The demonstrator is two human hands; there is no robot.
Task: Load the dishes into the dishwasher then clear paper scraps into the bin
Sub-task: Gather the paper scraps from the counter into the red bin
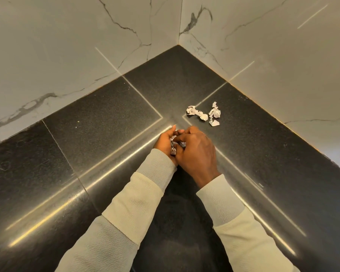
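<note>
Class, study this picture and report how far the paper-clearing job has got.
Done: gathered scraps are already off the black counter. In hand: the left hand cups them while the right hand curls over them. Left: loose scraps lie on the counter near the corner, and everything must reach the bin, which is not in view. The dishes cannot be judged here.

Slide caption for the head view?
Left hand and right hand hold crumpled scraps over black counter; loose scraps beyond.
</note>
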